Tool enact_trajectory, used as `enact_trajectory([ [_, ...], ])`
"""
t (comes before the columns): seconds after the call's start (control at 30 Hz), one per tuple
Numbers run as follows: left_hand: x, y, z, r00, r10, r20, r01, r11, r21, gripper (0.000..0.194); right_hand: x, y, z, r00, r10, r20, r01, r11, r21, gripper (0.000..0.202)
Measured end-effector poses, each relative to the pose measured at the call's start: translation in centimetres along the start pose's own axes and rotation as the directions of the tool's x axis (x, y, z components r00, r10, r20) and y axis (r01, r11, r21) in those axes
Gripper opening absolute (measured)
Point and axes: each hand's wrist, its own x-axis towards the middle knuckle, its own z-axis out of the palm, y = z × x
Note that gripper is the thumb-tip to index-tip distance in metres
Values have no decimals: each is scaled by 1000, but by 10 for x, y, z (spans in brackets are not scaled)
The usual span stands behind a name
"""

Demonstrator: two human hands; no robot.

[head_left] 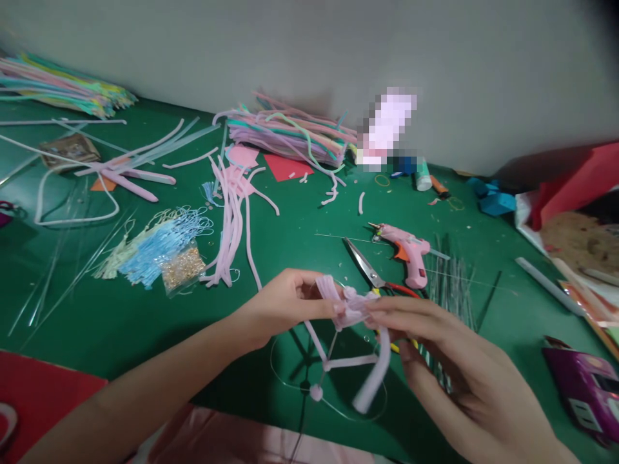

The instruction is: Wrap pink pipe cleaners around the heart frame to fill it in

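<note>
My left hand (290,303) pinches a bundle of pale pink pipe cleaners (329,290) between thumb and fingers. From the right, my right hand (449,361) grips the other side of the same folded bundle with its fingertips. One loose end (372,380) hangs down beside my right fingers. Beneath the bundle is a thin wire frame (275,374) with curved loops, pink fuzzy struts (351,363) and a small pink pompom (316,392). Scissors (365,264) with red handles lie just beyond my hands, with a pink glue gun (409,251) behind them.
Pink pipe cleaners (232,238), blue tassels (155,248) and a bag of gold beads (182,267) lie left of centre. Bundled pipe cleaners (290,135) rest by the wall. Thin wires (452,283) and a purple device (583,386) are at the right.
</note>
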Motion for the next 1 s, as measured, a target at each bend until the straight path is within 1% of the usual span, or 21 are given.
enact_trajectory([
  [0.1,0,1,1,1000,-9,5,9,1000,-18,11,5,2,0,991,-112,-75,101,986,-131,27],
  [0.2,-1,2,1,1000,-9,1,9,1000,-15,11,12,4,1,973,-193,-125,164,964,-208,23],
  [0.27,-1,2,1,1000,-2,-1,2,1000,-4,11,17,4,2,972,-177,-154,141,966,-219,23],
  [0.33,0,1,1,1000,5,-6,-5,1000,12,10,21,3,3,976,-111,-189,70,975,-209,21],
  [0.4,1,0,3,999,16,-31,-15,999,46,10,24,2,4,976,-37,-216,-9,978,-206,20],
  [0.47,1,-1,4,996,40,-75,-32,993,114,10,27,-1,5,973,-2,-229,-50,975,-217,19],
  [0.53,1,-2,6,991,77,-114,-50,974,221,10,29,-3,6,972,2,-235,-59,970,-236,18],
  [0.6,2,-2,6,987,116,-115,-70,938,339,10,29,-5,8,973,-2,-232,-59,964,-259,16],
  [0.67,1,-2,5,984,143,-105,-87,905,417,14,29,-8,10,974,-9,-224,-57,957,-283,14],
  [0.83,-3,4,7,977,167,-135,-78,861,502,20,28,-16,16,977,-26,-211,-42,950,-309,10],
  [0.9,-5,6,9,970,199,-141,-93,836,540,18,29,-19,20,978,-27,-206,-39,950,-311,9],
  [1.0,-7,5,9,960,249,-126,-136,812,567,8,33,-22,26,982,-30,-189,-32,949,-314,10],
])
